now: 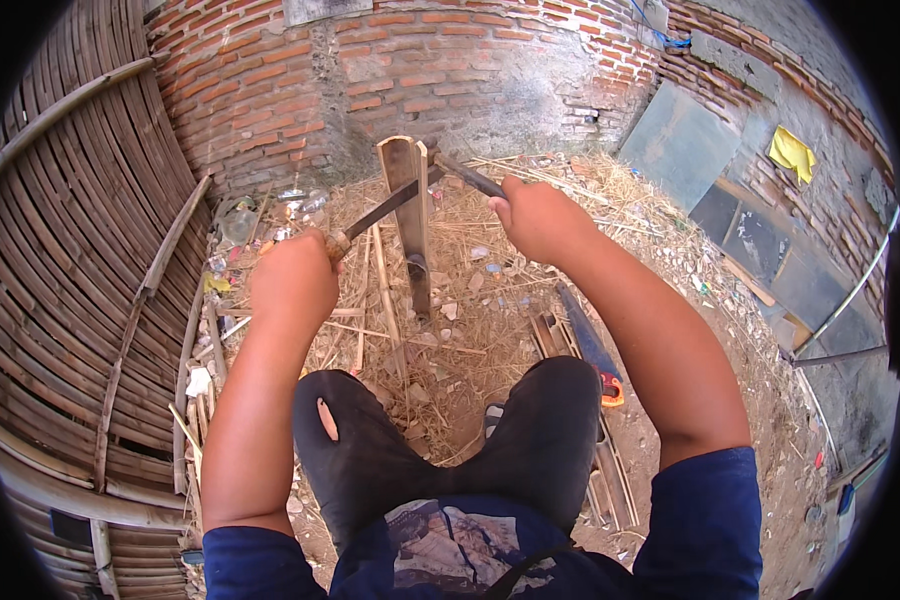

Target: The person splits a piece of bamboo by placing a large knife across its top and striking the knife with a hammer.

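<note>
My left hand [295, 270] is closed around the wooden handle of a machete [378, 211]. Its dark blade slants up to the right across a split bamboo pole [406, 200], which stands nearly upright on the ground ahead of my knees. The blade appears to sit in the split near the pole's top; how deep it is, I cannot tell. Closed as well, my right hand [535, 215] grips a short dark stick-like tool [473, 178]. The tool's far end is close to the blade's tip; whether they touch is unclear.
A handsaw [590, 340] with an orange and black handle lies by my right knee, beside split bamboo pieces [610, 470]. Straw and rubble litter the ground [470, 330]. A bamboo-slat wall [80, 280] stands left, a brick wall [420, 80] ahead, and boards [680, 140] lean at right.
</note>
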A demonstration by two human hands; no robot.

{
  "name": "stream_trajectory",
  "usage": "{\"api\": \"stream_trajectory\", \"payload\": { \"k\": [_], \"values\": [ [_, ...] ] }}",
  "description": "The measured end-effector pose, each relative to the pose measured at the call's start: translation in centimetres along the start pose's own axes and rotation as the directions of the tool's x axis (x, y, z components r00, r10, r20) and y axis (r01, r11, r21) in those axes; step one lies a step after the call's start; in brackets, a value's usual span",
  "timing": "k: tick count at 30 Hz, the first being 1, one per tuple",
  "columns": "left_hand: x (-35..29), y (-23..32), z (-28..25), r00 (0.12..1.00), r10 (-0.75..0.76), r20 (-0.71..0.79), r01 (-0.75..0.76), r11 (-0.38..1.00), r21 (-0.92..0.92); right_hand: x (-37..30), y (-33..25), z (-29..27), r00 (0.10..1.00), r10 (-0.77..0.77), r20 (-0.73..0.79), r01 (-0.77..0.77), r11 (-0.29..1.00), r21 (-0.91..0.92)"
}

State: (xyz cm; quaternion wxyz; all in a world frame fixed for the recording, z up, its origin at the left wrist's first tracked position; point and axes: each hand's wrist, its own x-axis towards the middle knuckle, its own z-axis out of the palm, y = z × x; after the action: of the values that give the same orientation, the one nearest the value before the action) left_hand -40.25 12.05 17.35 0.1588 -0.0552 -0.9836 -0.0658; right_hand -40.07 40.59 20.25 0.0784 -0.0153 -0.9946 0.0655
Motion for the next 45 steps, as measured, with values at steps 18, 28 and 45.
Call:
{"api": "stream_trajectory", "payload": {
  "k": [18,28,45],
  "values": [
    [0.7,-0.8,3.1,1.0,0.029,-0.013,-0.028,0.999,0.021,-0.1,1.6,4.7,0.984,-0.013,-0.175,0.048,0.979,0.197],
    [1.1,-0.8,5.1,0.999,-0.03,0.022,0.03,0.999,-0.03,-0.2,2.2,0.8,0.877,0.099,-0.469,0.163,0.859,0.486],
    [2.2,-1.0,8.5,1.0,-0.003,-0.024,0.001,0.997,-0.076,1.3,2.4,3.2,0.859,0.106,-0.501,0.199,0.832,0.518]
  ]
}}
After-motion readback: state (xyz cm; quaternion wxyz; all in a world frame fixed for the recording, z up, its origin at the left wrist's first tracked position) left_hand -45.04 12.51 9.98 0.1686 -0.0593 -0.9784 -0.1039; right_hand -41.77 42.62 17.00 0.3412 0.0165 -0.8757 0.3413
